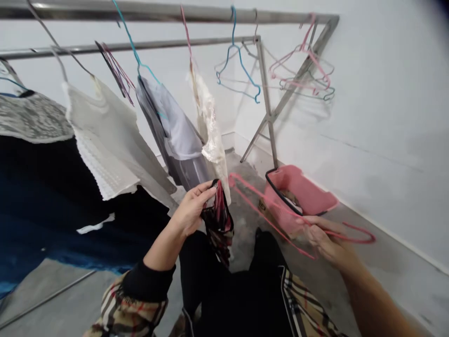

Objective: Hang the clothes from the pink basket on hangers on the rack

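The two hands are held well apart. A dark plaid garment (218,223) is gripped by the left hand (191,210), bunched between fingers and thumb, and it hangs in folds just in front of the person's black trousers (199,262). A pink wire hanger (351,241) is held in the right hand (326,238), with its long side reaching across the front of a pink plastic basket (300,189) (what lies inside is too shadowed to be made out). The basket is placed on the concrete floor (245,187), beside the white wall (386,117).

The view ahead is partly blocked by clothes hung from a stainless steel drying rack (140,11). A white knit top (101,135), a grey-and-white garment (171,131) on a teal wire hanger (140,58) and a cream lace garment (210,126) are suspended from its rails, all close to the left hand. A dark navy garment (70,206) fills much of the left side of the view. At the far end of the rack, more teal and pink wire hangers (301,63) are hung. A plaid sleeve with a black cuff (147,283) is worn on the left arm.
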`<state>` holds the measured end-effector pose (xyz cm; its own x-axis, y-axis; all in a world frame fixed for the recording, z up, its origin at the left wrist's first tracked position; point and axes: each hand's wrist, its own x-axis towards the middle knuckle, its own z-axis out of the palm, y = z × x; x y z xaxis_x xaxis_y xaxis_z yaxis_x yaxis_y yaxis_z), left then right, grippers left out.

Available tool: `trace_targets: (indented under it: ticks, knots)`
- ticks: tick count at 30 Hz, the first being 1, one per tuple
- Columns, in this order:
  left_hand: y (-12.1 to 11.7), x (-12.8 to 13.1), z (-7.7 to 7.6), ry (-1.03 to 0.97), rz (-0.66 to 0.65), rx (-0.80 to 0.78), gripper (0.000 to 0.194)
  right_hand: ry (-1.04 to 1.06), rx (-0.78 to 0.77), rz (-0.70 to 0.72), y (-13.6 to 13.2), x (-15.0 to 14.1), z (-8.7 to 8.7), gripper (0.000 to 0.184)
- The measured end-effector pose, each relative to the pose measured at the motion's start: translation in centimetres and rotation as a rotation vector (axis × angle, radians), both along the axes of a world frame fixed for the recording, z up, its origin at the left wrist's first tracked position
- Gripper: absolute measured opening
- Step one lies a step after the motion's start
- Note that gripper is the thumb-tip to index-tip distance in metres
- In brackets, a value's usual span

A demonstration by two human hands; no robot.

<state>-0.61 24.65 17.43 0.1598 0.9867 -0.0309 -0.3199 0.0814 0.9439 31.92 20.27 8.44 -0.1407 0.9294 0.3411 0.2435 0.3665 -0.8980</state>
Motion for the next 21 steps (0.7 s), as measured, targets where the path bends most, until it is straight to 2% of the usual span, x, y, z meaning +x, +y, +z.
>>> trace_targets:
  ticks: [3, 6, 9, 11, 14, 17, 19, 21]
  knots:
    - [0.2, 0.8, -0.1, -0.001, -0.011, 0.002, 0.035, -0.018, -0.083, 0.048, -1.0, 0.4, 0.0, 0.040]
    - [0.3, 1.4, -0.5, 0.030, -0.003, 0.008, 0.035, -0.187, -0.021, 0.020, -1.2, 0.2, 1.9, 0.039]
    - [0.5, 1.8, -1.1, 0.185, -0.005, 0.076, 0.037, -0.307, 0.050, -0.008, -0.8, -0.5, 3.7, 0.038]
    - [0.5, 2.1, -1.4, 0.392, 0.009, 0.203, 0.032, -0.337, 0.071, -0.019, -0.4, -1.2, 4.4, 0.038]
    - [0.4, 2.5, -1.5, 0.811, 0.058, 0.459, 0.023, -0.364, 0.114, -0.044, 0.2, -2.3, 4.8, 0.039]
    - [0.4, 2.6, -1.0, 1.197, 0.109, 0.713, 0.025, -0.345, 0.145, -0.071, 0.8, -2.9, 5.0, 0.041]
    - [0.5, 2.4, -0.5, 1.321, 0.104, 0.871, 0.027, -0.310, 0.134, -0.110, 1.3, -2.7, 5.2, 0.042]
    - [0.8, 2.2, 0.0, 1.342, 0.035, 0.937, 0.029, -0.258, 0.128, -0.180, 2.1, -2.4, 5.3, 0.043]
